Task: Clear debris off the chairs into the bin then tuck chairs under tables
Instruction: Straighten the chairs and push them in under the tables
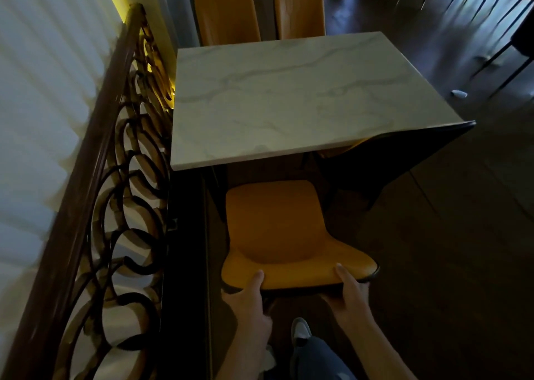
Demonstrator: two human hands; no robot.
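Orange chair (277,229): both hands, left hand (250,298) and right hand (351,291), grip its backrest top; push straight toward twelve o'clock under the marble surface (289,96).

Marble-look table (289,96) on a dark floor (433,249).
Orange chairs (277,235) stand on the floor around it; a small white scrap (459,93) lies beyond.

We see the near chair (277,229), orange with a dark rim, upright, its seat bare and its front edge just short of the table (289,96). The table's top is pale marble with grey veins. A second orange chair (344,147) shows only as a sliver under the table's near edge. Two more orange chairs (226,12) (299,7) stand at the far side, backs upright.
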